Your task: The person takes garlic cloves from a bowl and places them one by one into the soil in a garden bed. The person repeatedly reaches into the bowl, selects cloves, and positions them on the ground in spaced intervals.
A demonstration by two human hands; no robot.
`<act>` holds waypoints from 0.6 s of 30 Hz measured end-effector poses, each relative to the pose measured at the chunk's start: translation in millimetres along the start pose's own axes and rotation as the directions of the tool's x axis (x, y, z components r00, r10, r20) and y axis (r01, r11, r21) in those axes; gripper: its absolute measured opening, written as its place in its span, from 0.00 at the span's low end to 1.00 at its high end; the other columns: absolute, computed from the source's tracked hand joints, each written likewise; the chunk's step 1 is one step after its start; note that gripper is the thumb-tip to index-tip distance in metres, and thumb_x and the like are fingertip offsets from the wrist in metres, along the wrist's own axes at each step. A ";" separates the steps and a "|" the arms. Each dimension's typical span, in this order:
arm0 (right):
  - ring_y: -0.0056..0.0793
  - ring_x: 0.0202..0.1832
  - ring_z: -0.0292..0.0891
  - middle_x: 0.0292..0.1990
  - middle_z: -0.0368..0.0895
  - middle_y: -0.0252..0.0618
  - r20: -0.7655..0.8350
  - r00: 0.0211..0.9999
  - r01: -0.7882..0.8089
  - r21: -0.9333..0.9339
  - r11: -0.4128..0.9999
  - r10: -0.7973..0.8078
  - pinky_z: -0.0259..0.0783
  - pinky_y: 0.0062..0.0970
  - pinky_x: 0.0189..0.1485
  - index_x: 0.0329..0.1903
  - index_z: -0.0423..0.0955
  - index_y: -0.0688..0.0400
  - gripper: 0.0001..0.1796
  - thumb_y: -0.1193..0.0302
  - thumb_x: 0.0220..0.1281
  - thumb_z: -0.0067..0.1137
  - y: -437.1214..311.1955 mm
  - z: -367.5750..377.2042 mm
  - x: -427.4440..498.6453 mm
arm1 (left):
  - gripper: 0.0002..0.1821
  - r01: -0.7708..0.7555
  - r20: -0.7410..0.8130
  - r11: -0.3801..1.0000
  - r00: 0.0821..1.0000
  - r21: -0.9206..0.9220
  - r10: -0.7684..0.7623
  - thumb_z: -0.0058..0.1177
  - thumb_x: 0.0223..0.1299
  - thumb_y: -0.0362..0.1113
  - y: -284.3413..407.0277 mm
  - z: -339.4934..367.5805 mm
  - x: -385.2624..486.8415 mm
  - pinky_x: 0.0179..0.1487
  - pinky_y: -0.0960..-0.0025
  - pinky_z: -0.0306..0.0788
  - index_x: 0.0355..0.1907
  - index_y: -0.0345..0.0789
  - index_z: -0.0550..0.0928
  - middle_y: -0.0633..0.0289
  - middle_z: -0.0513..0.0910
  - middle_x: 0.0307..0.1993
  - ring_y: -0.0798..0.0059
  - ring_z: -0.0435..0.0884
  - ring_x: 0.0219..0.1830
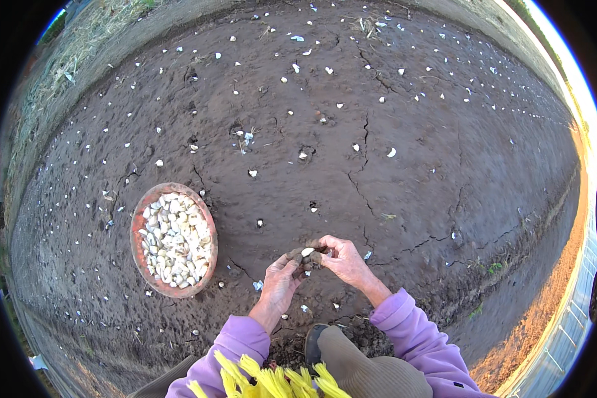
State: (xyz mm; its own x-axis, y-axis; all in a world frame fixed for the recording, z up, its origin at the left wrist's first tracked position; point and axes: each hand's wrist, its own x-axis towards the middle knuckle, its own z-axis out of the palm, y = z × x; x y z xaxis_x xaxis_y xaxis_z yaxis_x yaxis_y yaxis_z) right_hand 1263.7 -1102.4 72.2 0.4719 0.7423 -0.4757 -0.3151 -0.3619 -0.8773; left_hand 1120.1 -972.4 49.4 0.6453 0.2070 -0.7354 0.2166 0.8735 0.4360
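A pale garlic clove (307, 251) is held between the muddy fingertips of my two hands, above the brown soil. My left hand (280, 279) comes from the lower left with its fingers closed on one side of the clove. From the lower right, my right hand (347, 262) pinches at the clove's other side. A reddish oval basin (213, 248), full of peeled-looking pale cloves (176, 239), rests on the ground to the left of my hands. Single cloves lie spread over the soil, one (260, 223) just beyond my left hand and another (314, 210) farther up.
Cracks (365, 134) run through the damp soil. My shoe (314, 343) and bent knee are at the bottom, beside yellow fringe (268, 380). Dry straw (74, 54) lies at the upper left; plastic sheeting (562, 338) edges the plot at right.
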 end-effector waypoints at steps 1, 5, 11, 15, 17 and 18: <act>0.11 0.36 0.71 0.39 0.82 0.29 0.000 1.000 0.005 -0.022 1.000 -0.005 0.70 0.19 0.38 0.51 0.79 0.64 0.15 0.67 0.69 0.63 1.3 -1.9 -1.3 | 0.12 -0.001 0.007 1.000 1.000 0.027 0.001 0.55 0.71 0.35 -0.2 1.3 -0.3 0.50 0.68 0.77 0.54 0.36 0.80 0.65 0.85 0.46 0.77 0.83 0.45; 0.14 0.35 0.71 0.41 0.80 0.31 -0.071 0.995 0.044 -0.269 0.962 -0.065 0.70 0.21 0.37 0.49 0.78 0.65 0.12 0.71 0.67 0.63 4.5 -5.9 -10.7 | 0.11 0.019 -0.002 0.991 1.000 0.134 -0.019 0.54 0.71 0.34 -1.3 7.6 0.3 0.49 0.68 0.77 0.53 0.35 0.80 0.66 0.85 0.45 0.78 0.83 0.45; 0.22 0.41 0.78 0.38 0.83 0.38 -0.183 0.958 0.138 -0.377 0.916 -0.220 0.75 0.27 0.45 0.45 0.78 0.64 0.12 0.71 0.64 0.66 16.7 -29.3 -12.5 | 0.12 0.067 -0.035 0.963 0.998 0.261 -0.060 0.54 0.71 0.34 -7.2 19.4 -3.9 0.46 0.70 0.77 0.54 0.35 0.80 0.64 0.85 0.43 0.76 0.83 0.41; 0.31 0.36 0.81 0.35 0.85 0.44 -0.532 0.815 0.011 -0.382 0.924 -0.230 0.75 0.32 0.41 0.39 0.80 0.64 0.11 0.70 0.60 0.68 32.1 -100.6 23.2 | 0.11 -0.200 -0.028 0.884 0.972 0.422 0.233 0.54 0.71 0.31 3.3 19.1 -3.5 0.39 0.75 0.77 0.52 0.32 0.80 0.63 0.85 0.40 0.80 0.83 0.36; 0.44 0.40 0.82 0.37 0.84 0.47 -0.567 0.720 -0.005 -0.581 0.814 -0.400 0.75 0.37 0.43 0.38 0.80 0.64 0.08 0.74 0.57 0.67 40.8 -126.7 41.6 | 0.09 -0.364 -0.010 0.756 0.898 0.544 0.439 0.53 0.71 0.28 25.1 10.2 0.9 0.39 0.76 0.76 0.50 0.30 0.80 0.63 0.85 0.39 0.82 0.82 0.36; 0.42 0.38 0.82 0.36 0.83 0.46 -0.562 0.695 -0.003 -0.625 0.780 -0.448 0.75 0.36 0.42 0.38 0.80 0.64 0.08 0.74 0.57 0.67 45.6 -134.2 50.7 | 0.08 -0.427 0.004 0.696 0.854 0.577 0.520 0.52 0.72 0.28 39.4 3.4 3.4 0.40 0.77 0.76 0.49 0.29 0.80 0.63 0.85 0.39 0.82 0.81 0.37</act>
State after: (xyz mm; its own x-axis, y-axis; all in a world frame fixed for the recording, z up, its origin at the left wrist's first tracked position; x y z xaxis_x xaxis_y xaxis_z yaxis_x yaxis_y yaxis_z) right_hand 1383.7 -1156.9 -0.4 0.9321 0.3614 0.0265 0.2675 -0.6371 -0.7229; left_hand 1133.3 -938.7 65.9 0.6670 0.6293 -0.3988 0.2977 0.2656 0.9170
